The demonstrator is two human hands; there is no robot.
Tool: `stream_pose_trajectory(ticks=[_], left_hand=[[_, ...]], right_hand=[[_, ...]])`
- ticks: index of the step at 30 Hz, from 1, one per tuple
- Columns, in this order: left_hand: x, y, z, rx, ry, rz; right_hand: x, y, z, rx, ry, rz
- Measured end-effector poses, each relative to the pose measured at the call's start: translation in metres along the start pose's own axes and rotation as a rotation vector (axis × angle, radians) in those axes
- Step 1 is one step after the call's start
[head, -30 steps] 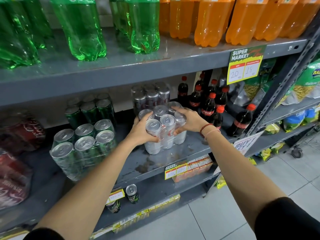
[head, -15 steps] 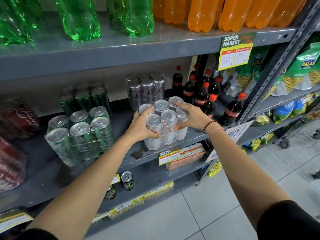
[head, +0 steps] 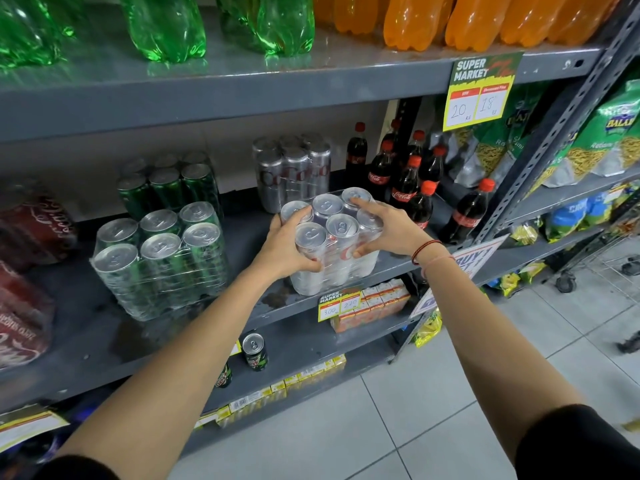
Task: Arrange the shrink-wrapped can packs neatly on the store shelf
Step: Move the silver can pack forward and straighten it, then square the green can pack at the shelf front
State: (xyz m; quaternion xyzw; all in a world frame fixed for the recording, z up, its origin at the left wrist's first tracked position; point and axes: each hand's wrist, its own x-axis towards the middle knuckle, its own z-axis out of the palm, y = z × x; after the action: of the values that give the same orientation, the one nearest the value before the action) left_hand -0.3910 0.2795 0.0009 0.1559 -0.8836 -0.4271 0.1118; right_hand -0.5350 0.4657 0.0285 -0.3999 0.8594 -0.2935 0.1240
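Observation:
A shrink-wrapped pack of silver cans [head: 334, 244] stands at the front edge of the grey middle shelf [head: 242, 237]. My left hand [head: 285, 245] grips its left side and my right hand [head: 384, 230] lies over its right side and top. Behind it stands a second silver can pack [head: 292, 173]. To the left a green can pack [head: 157, 261] stands near the shelf front, with another green can pack [head: 168, 187] behind it. Red can packs [head: 24, 271] are stacked at the far left, blurred.
Small cola bottles [head: 405, 181] crowd the shelf right of the silver packs. Large green and orange bottles [head: 415, 19] fill the top shelf. A price tag [head: 479, 93] hangs from its edge. Loose cans [head: 254, 351] and juice boxes [head: 372, 306] occupy lower shelves. Snack bags [head: 620, 133] hang right.
The silver pack and both hands keep nearly the same place on the shelf. My right fingers have spread further over the pack's top. The view has shifted slightly.

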Motion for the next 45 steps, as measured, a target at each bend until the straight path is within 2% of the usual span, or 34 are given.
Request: stream_pose_trajectory(ticks=[10,14,16,18,21,23,25,28,31,33,36,45], left_hand=[[-0.006,0.004,-0.002,0.008,-0.012,0.012],[-0.019,0.008,-0.014,0.034,-0.056,-0.003],[-0.035,0.009,-0.027,0.053,0.031,0.04],[-0.054,0.006,-0.05,0.101,0.189,0.123],[-0.078,-0.008,-0.101,0.234,0.387,0.109],[-0.089,-0.024,-0.137,0.339,0.457,0.016],[-0.1,-0.045,-0.166,0.397,0.46,-0.128],[-0.108,-0.073,-0.186,0.267,0.354,-0.374],[-0.113,-0.096,-0.191,0.125,0.272,-0.419],[-0.112,-0.105,-0.185,0.086,0.249,-0.38],[-0.108,-0.108,-0.174,0.069,0.319,-0.355],[-0.126,-0.101,-0.16,0.111,0.283,-0.34]], right_hand=[[-0.001,-0.001,0.0,-0.005,-0.02,-0.008],[-0.008,-0.012,-0.003,0.029,-0.048,0.066],[-0.013,-0.03,-0.003,0.054,0.076,0.05],[-0.018,-0.061,0.001,0.112,0.218,-0.033],[-0.014,-0.112,0.022,0.181,0.298,-0.169],[-0.001,-0.142,0.047,0.18,0.259,-0.225],[0.013,-0.166,0.077,0.146,0.127,-0.258],[0.037,-0.179,0.117,0.121,-0.125,-0.222],[0.055,-0.19,0.15,0.113,-0.261,-0.17],[0.06,-0.194,0.164,0.111,-0.231,-0.132],[0.061,-0.195,0.17,0.086,-0.151,-0.089],[0.035,-0.19,0.155,0.109,-0.128,-0.116]])
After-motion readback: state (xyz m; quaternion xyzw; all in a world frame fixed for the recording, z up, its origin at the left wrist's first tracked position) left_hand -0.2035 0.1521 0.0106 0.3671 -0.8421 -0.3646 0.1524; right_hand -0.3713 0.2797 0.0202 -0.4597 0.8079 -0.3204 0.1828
